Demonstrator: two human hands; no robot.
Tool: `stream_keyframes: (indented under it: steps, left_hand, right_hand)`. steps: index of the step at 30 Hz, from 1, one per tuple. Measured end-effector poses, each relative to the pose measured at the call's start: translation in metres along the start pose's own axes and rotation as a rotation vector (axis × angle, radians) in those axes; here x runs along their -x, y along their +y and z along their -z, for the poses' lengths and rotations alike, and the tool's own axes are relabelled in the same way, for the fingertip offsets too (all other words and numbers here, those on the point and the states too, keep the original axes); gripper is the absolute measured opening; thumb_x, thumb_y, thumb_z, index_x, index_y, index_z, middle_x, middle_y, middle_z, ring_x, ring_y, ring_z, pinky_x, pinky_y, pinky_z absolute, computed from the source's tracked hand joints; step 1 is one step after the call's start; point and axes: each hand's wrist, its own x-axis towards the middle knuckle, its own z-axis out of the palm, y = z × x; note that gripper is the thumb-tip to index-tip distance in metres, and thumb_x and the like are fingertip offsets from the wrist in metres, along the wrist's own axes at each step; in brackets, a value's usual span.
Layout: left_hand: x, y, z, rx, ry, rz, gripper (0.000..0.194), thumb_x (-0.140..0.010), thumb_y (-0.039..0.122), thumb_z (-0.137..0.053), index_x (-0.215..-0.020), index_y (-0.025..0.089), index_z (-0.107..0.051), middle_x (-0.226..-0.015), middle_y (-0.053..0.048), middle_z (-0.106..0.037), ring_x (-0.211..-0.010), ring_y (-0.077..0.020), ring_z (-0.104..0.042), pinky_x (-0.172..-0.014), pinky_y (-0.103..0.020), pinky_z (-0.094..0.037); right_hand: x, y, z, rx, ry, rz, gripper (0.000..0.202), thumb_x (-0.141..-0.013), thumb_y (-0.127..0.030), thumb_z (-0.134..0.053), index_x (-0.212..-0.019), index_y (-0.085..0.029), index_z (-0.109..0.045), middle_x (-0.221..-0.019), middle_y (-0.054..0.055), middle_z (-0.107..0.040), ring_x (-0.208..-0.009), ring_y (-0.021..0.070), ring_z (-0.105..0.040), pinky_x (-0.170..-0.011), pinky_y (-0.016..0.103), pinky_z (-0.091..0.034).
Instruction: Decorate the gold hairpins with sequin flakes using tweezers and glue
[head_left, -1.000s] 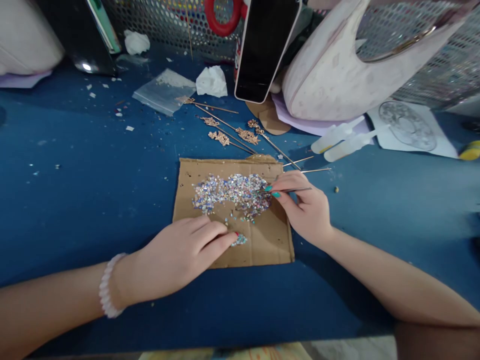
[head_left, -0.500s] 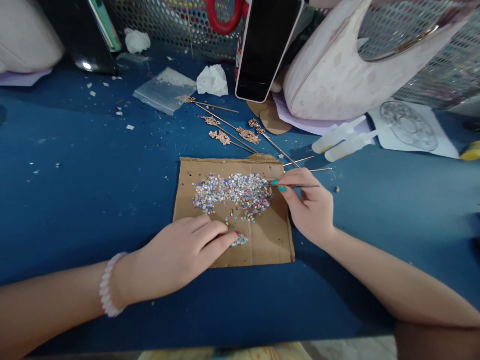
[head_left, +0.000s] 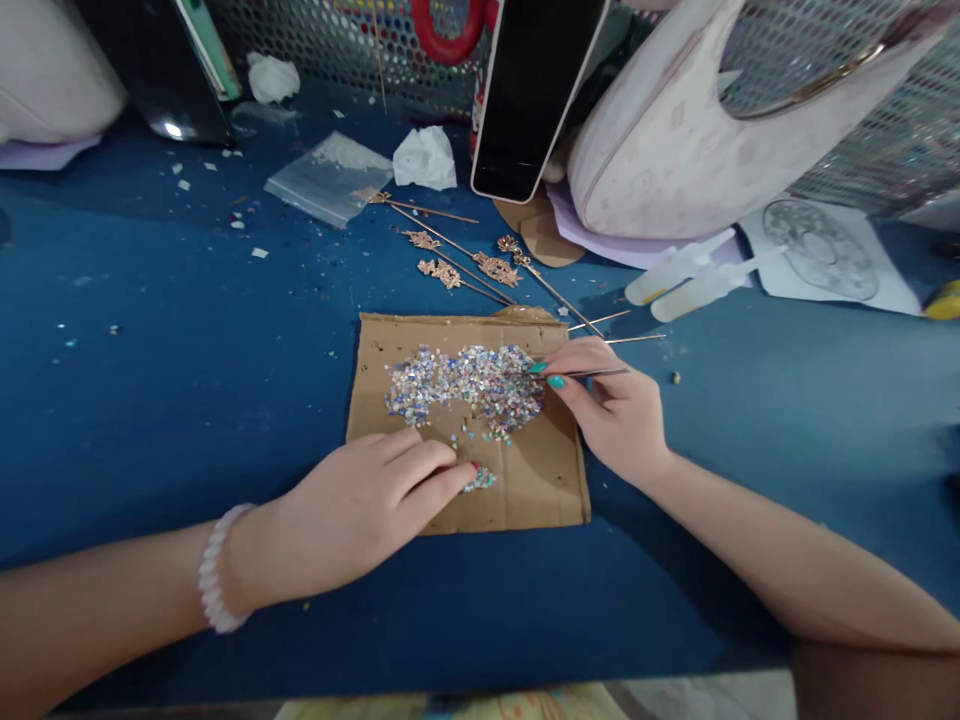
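A piece of brown cardboard [head_left: 536, 500] lies on the blue table, with a spread of tiny shiny chips [head_left: 480, 378] in white, blue and violet on it. My right hand [head_left: 611, 410] pinches thin metal tweezers [head_left: 600, 373], their tip among the chips at the right end of the spread. My left hand [head_left: 360, 500] rests on the cardboard's lower left. Its thumb and fingers are closed on a small piece covered with glittering chips [head_left: 481, 480]; most of that piece is hidden under the fingers.
Behind the cardboard lie several gold hairpin-like sticks [head_left: 496, 268] with ornate ends. Farther back are a clear plastic bag [head_left: 330, 180], crumpled tissue [head_left: 424, 158], a leaning phone [head_left: 534, 100] and a white handbag [head_left: 660, 150]. Two small dropper bottles [head_left: 697, 290] lie to the right.
My right hand has shifted slightly left, carrying the tweezer tip farther into the chips. My left hand and the piece under it stay where they were.
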Motion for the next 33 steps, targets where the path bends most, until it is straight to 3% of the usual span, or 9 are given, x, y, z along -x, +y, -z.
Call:
stream_keyframes:
  steps: [8, 16, 33]
  left_hand:
    - [0.0007, 0.0006, 0.0012, 0.018, -0.024, 0.013, 0.034, -0.096, 0.012, -0.04, -0.129, 0.014, -0.047, -0.106, -0.006, -0.059, -0.086, -0.0182, -0.051, -0.071, -0.033, -0.042]
    - [0.0014, -0.0003, 0.0003, 0.036, -0.018, 0.014, 0.034, -0.096, 0.012, -0.04, -0.13, 0.015, -0.046, -0.106, -0.006, -0.06, -0.086, -0.0181, -0.052, -0.071, -0.032, -0.042]
    - [0.0012, -0.0002, 0.0006, 0.015, -0.048, 0.026, 0.036, -0.097, 0.013, -0.039, -0.131, 0.017, -0.047, -0.107, -0.006, -0.061, -0.086, -0.0177, -0.054, -0.072, -0.032, -0.044]
  right_hand:
    - [-0.0015, -0.0025, 0.0005, 0.006, -0.054, 0.104, 0.016, -0.085, -0.012, -0.06, -0.089, -0.025, -0.068, -0.083, 0.0, -0.071, -0.084, 0.0173, -0.064, -0.083, 0.04, -0.052]
    - [0.0005, -0.0023, 0.0011, 0.052, 0.05, -0.005, 0.014, -0.088, -0.013, -0.058, -0.089, -0.024, -0.067, -0.085, 0.002, -0.068, -0.087, 0.0166, -0.061, -0.081, 0.036, -0.05]
    - [0.0009, -0.0013, 0.0005, 0.013, -0.005, 0.038, 0.013, -0.09, -0.017, -0.055, -0.092, -0.025, -0.065, -0.084, 0.002, -0.066, -0.085, 0.0172, -0.061, -0.078, 0.036, -0.05]
